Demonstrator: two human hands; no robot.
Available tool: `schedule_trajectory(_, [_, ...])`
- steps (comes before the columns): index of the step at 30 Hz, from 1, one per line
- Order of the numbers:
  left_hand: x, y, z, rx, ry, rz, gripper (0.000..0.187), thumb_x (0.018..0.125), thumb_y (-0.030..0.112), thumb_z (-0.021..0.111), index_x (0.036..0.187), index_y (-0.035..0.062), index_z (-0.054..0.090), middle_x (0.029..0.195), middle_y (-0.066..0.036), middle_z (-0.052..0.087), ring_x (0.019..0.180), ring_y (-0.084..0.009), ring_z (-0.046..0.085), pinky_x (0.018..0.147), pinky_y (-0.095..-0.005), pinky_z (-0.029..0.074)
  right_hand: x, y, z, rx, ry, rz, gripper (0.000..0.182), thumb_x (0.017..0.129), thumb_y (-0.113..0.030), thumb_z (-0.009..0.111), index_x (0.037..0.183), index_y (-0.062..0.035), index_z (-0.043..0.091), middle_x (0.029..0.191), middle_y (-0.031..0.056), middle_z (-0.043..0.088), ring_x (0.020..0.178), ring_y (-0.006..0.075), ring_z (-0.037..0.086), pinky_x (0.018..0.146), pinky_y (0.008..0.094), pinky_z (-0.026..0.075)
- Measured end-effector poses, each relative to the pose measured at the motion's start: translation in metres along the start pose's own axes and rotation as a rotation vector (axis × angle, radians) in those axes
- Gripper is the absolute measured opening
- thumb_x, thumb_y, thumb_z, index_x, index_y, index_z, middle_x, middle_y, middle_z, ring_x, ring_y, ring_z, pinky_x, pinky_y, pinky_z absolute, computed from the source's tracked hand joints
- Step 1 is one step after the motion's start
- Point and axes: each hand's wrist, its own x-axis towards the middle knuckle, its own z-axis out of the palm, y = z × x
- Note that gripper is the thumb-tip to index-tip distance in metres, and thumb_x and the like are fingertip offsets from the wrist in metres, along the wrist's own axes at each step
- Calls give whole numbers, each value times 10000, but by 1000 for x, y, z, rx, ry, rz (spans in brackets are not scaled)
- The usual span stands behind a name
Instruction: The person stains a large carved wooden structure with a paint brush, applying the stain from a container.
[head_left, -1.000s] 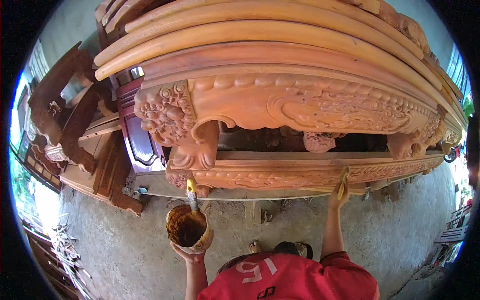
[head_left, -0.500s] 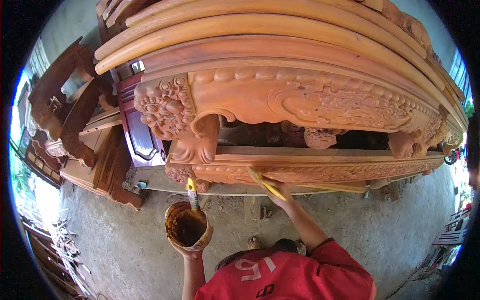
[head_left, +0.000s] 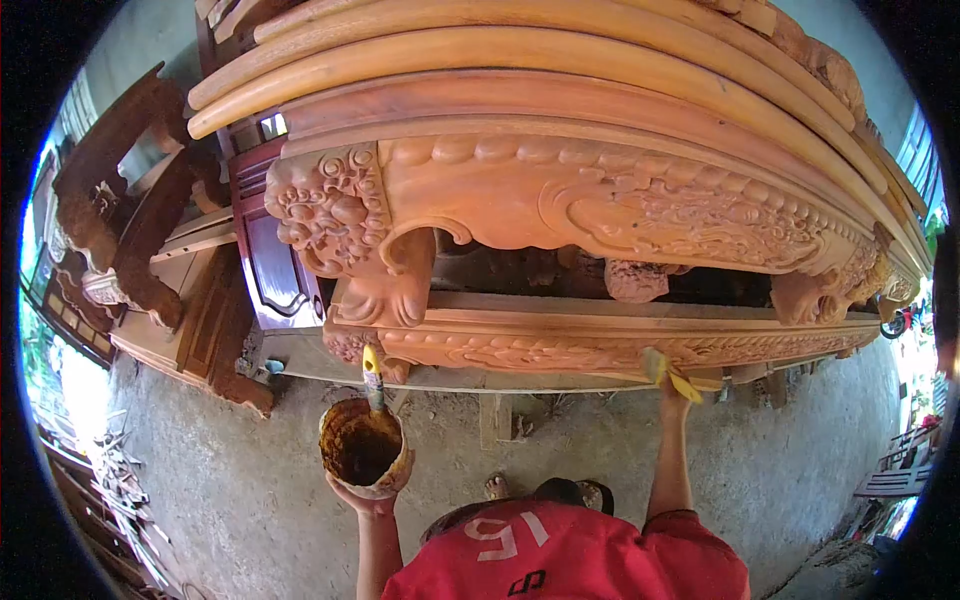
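My left hand (head_left: 366,500) is wrapped round the underside of a stained pot (head_left: 398,468) with dark brown liquid inside. A second brush (head_left: 373,382) with a yellow handle stands upright at the pot's far rim. My right hand (head_left: 674,392) grips a yellow-handled brush (head_left: 657,368), its bristles at the lower carved rail (head_left: 540,352), right of the middle. Whether the bristles touch the wood is hard to tell. Above that rail rises a larger carved wooden panel (head_left: 480,200) with scrolled feet.
Long curved wooden pieces (head_left: 520,45) lie stacked on top. Dark carved furniture parts (head_left: 145,220) and a glossy purple-brown panel (head_left: 275,250) stand at the left. Wood scraps (head_left: 120,480) lie on the concrete floor (head_left: 250,480). A slatted item (head_left: 890,482) is at the right.
My right hand has moved right along the lower rail with its brush. My left hand and the pot have shifted slightly left in the view.
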Motion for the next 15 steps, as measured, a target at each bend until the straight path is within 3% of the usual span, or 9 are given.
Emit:
schedule_trajectory(1, [-1,-2,12,-1,-12,-9,716,728,604,423,1253,122,359,1209,-155,432,1080,-356,437,830,-532,401,-2,2,-3,-98,128,-163,176,826,-36,517,1001,-21,526,984,39,525,899,177,486,779,284,430])
schedule_trajectory(2, [-2,-3,17,-2,-24,-16,700,738,588,428,1253,118,362,1204,-154,438,1078,-350,441,835,-521,405,-6,-7,4,-99,125,-162,176,826,-36,517,1001,-21,526,984,39,525,899,177,486,779,284,430])
schedule_trajectory(4, [1,-3,-9,-14,-2,-21,686,743,572,438,1249,115,368,1203,-154,441,1080,-347,440,848,-519,397,-19,-22,27,-109,640,18,182,813,-7,509,994,-11,530,944,58,529,871,179,497,738,275,438])
schedule_trajectory(5, [3,-3,-17,-22,15,-28,671,748,555,447,1246,112,373,1202,-153,444,1082,-343,439,862,-516,389,-21,-13,36,-109,633,20,182,813,-7,509,994,-11,530,944,58,529,871,179,497,738,275,438])
schedule_trajectory(7, [2,-3,-24,-11,-19,-21,702,725,586,439,1248,122,380,1220,-135,434,1102,-332,428,900,-501,361,-23,23,56,-310,548,-35,155,804,18,485,949,-9,533,910,85,535,862,172,503,737,270,433])
schedule_trajectory(9, [5,-1,-31,0,-58,-9,733,702,617,432,1251,132,387,1239,-117,425,1122,-320,416,938,-487,333,-46,20,121,-237,378,11,123,779,34,503,884,-26,522,846,65,531,817,162,512,716,269,430])
schedule_trajectory(11, [5,0,-46,-67,55,-49,723,705,597,471,1237,115,389,1198,-154,445,1071,-352,442,873,-508,382,-77,9,189,-207,140,53,114,753,50,520,819,-43,512,782,45,528,771,153,520,696,268,428])
schedule_trajectory(13, [2,1,-55,-72,112,-38,736,695,604,486,1230,108,390,1178,-171,454,1049,-367,453,831,-519,408,-98,22,229,-285,-142,-62,152,721,67,554,815,-42,507,749,51,525,698,159,529,642,251,436])
schedule_trajectory(15, [0,5,-55,-47,130,-17,753,684,617,487,1229,106,390,1171,-176,456,1044,-371,455,810,-524,418,-107,-20,262,-397,-440,-16,167,728,53,567,847,-53,520,807,86,556,695,167,549,627,251,450])
